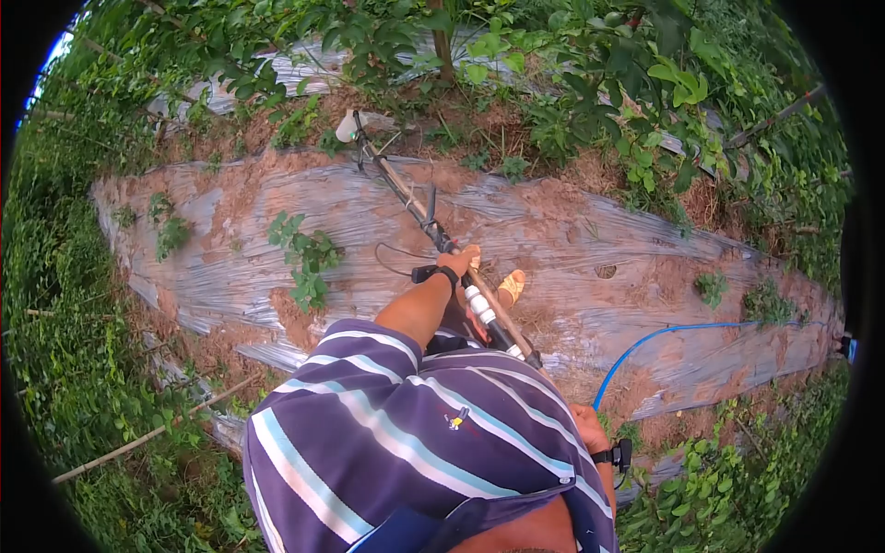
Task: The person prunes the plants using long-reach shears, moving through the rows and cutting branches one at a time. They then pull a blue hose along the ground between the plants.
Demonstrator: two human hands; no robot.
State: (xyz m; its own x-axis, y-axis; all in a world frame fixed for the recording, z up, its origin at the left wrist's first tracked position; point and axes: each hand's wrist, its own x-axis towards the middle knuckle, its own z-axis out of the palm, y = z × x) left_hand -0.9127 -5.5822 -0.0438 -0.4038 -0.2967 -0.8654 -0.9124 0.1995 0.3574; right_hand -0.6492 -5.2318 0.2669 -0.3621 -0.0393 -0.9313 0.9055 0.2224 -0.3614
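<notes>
My left hand (458,260) is closed around a long pole (403,189) that slants from the upper left down toward my waist. White fittings (479,304) and a dark tube run along its lower part, and a pale rounded head (348,127) is at the far end. A thin dark cable loops out beside my left wrist. By my right hip is my right hand (587,426), with fingers curled and partly hidden by my striped shirt (406,433). A blue hose (636,346) comes out at that hand and curves off to the right.
Soil-streaked plastic mulch (323,207) covers the ground. A leafy plant (306,263) grows through it on the left, smaller ones (712,288) on the right. Dense foliage (636,74) and a thin trunk (442,46) stand ahead. A stick (157,431) lies lower left.
</notes>
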